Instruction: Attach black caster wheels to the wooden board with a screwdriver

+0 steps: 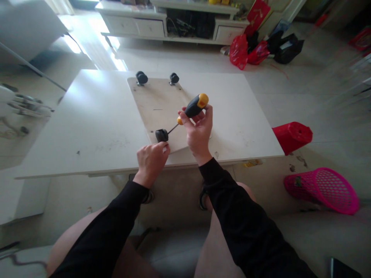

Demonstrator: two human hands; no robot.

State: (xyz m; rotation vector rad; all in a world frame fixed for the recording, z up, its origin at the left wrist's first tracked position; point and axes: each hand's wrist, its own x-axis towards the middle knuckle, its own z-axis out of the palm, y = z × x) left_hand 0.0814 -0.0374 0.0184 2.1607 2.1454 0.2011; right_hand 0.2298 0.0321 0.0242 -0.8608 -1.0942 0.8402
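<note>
My right hand [200,129] is closed round a screwdriver [194,107] with a black and yellow handle. Its thin shaft slants down to the left, and the tip reaches a black caster wheel [161,135]. Just below that caster, my left hand [153,159] has its fingers curled with thumb and forefinger pressed against it; what lies between them is hidden. The caster is at the near left of a pale board [158,100] lying flat. Two more casters, one at the far left corner [142,78] and one at the far right [174,78], stand upright on it.
The board lies on a white table [104,116]. A red bucket [294,137] and a pink mesh basket [321,191] lie on their sides at the right. Red plastic bags [239,51] sit on the floor by a white cabinet [150,27] at the back.
</note>
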